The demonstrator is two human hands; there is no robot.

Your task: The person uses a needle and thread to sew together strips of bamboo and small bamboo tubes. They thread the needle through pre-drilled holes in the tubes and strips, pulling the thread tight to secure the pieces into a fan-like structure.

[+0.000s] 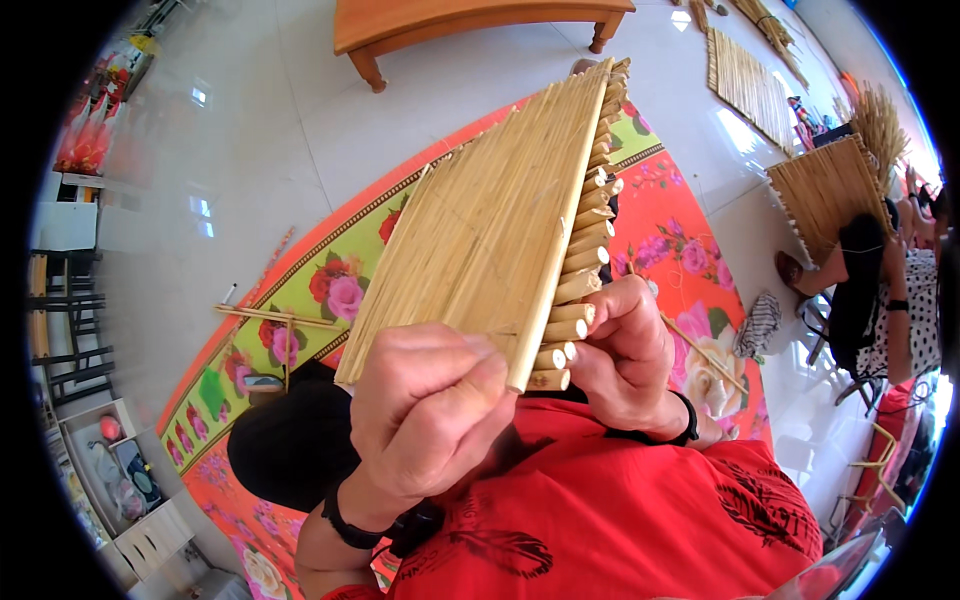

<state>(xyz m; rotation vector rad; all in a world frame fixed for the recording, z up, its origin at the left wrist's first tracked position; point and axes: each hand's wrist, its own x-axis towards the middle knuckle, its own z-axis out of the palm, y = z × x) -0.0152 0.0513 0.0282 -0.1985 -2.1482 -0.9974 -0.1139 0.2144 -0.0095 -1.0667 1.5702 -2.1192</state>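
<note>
A stiff panel of straw-coloured reed stalks (470, 230) is tilted up in front of my chest. A smooth pale strip (566, 220) runs along its right side, with a row of thick cut stalk ends (583, 261) sticking out beyond it. My left hand (425, 405) is closed in a fist against the near end of the panel's face; what its fingers pinch is hidden. Beside the near stalk ends, my right hand (630, 350) is closed, thumb and fingers pressed against the panel's right edge. Part of the right fingers is hidden behind the stalks.
A floral mat (690, 240) covers the floor beneath me. On it lie a thin stick frame (275, 318) and a loose stick (705, 355). An orange wooden table (480, 25) stands ahead. At right, a seated person (900, 310) is by another reed panel (825, 195).
</note>
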